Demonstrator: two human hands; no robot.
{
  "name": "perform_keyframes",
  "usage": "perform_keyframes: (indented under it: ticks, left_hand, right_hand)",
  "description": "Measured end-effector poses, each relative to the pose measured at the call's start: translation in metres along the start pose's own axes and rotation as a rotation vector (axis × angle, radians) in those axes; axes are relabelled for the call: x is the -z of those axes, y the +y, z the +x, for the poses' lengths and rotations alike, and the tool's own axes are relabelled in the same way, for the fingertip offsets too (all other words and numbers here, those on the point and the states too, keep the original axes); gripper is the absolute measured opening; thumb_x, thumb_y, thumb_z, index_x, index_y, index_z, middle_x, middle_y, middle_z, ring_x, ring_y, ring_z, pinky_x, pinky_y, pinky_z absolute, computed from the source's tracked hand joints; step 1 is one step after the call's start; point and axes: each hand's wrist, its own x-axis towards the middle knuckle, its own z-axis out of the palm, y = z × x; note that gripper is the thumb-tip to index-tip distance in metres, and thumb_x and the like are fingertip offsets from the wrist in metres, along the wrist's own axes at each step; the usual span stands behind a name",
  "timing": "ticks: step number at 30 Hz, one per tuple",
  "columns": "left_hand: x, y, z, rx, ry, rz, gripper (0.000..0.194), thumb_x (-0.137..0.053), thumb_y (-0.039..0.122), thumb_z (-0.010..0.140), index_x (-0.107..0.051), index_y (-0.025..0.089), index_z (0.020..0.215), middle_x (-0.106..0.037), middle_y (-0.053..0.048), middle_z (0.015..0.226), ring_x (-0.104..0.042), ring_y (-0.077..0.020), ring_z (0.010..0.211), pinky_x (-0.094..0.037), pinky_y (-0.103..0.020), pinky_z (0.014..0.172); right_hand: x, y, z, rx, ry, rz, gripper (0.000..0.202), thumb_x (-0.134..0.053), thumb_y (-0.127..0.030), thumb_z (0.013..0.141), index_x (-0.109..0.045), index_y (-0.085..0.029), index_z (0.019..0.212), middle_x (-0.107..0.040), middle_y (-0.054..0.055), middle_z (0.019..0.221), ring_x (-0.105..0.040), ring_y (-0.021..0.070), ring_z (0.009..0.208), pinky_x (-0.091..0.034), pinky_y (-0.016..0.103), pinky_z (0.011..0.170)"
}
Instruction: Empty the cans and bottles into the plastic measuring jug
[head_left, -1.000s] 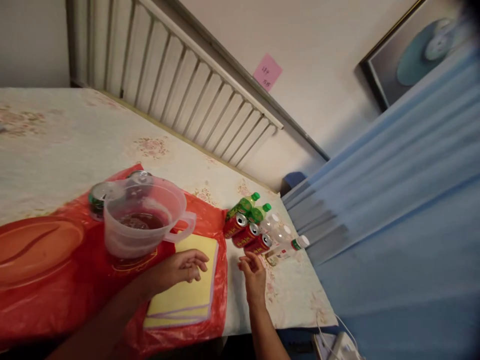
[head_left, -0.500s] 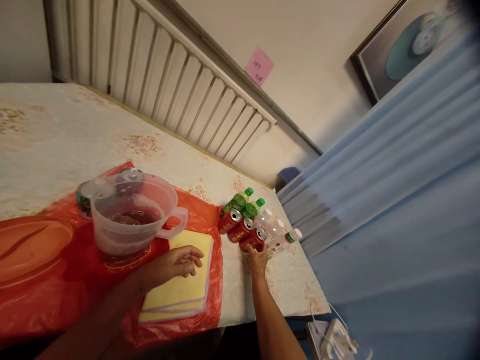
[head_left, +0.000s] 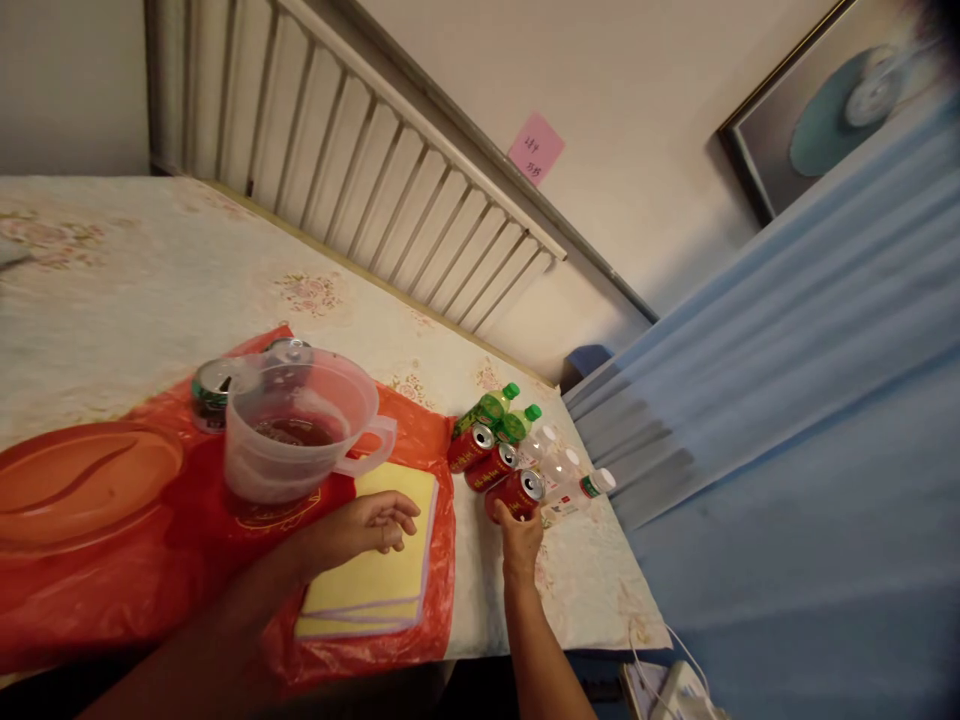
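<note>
My right hand is wrapped round a red drink can, whose top opening shows dark. Two more red cans stand just behind it, with green-capped bottles and clear white-capped bottles beyond. Over a yellow cloth hovers my left hand, its fingers loosely curled apart and nothing in them. Left of it, a clear plastic jug with a handle holds some dark, foamy liquid. Two dark cans stand behind the jug, partly hidden by it.
Red plastic sheeting lies under the jug and cloth, with an orange oval lid on it. A floral tablecloth covers the table. A white radiator lines the wall; a blue curtain hangs at right. A power strip sits below the table edge.
My right hand has drawn the red can slightly toward me, apart from the other two. My left hand keeps its pose over the cloth. The view has shifted a little.
</note>
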Motion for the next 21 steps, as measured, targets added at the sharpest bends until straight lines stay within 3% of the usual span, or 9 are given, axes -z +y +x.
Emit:
perform_keyframes:
  ticks: [5,8,14,21]
  left_hand:
    - [0.0,0.001,-0.005,-0.019,0.003,0.001,0.046,-0.067,0.046,0.075,-0.058,0.019,0.111,-0.065,-0.007,0.106,-0.061,-0.0206,0.091,-0.048,-0.035,0.084]
    - [-0.001,0.003,-0.008,-0.012,0.017,-0.021,0.047,-0.067,0.045,0.072,-0.058,0.019,0.11,-0.064,-0.007,0.105,-0.061,-0.0205,0.089,-0.048,-0.035,0.083]
    - [-0.001,0.005,-0.013,-0.072,0.028,-0.025,0.041,-0.067,0.036,0.072,-0.06,0.019,0.109,-0.065,-0.005,0.104,-0.061,-0.0203,0.089,-0.048,-0.034,0.082]
    - [0.0,0.002,-0.012,-0.062,0.051,-0.082,0.039,-0.065,0.03,0.069,-0.06,0.018,0.105,-0.066,-0.004,0.099,-0.062,-0.0175,0.081,-0.047,-0.032,0.075]
  right_hand:
    - [-0.009,-0.056,-0.01,0.097,-0.159,0.051,0.065,-0.081,-0.038,0.056,-0.066,-0.011,0.113,-0.075,0.012,0.098,-0.07,0.0282,0.084,-0.055,0.036,0.074]
    - [-0.024,-0.1,-0.006,0.301,-0.266,0.048,0.065,-0.08,-0.035,0.06,-0.063,-0.013,0.119,-0.072,0.011,0.107,-0.068,0.0273,0.095,-0.055,0.037,0.083]
    - [-0.054,-0.179,0.002,0.781,-0.326,-0.068,0.053,-0.069,-0.023,0.07,-0.061,-0.018,0.122,-0.066,0.011,0.116,-0.061,0.0276,0.108,-0.049,0.045,0.097]
    - [-0.077,-0.23,0.005,1.178,-0.42,-0.127,0.063,-0.062,-0.011,0.074,-0.05,-0.019,0.136,-0.058,0.014,0.127,-0.053,0.0281,0.119,-0.046,0.049,0.103]
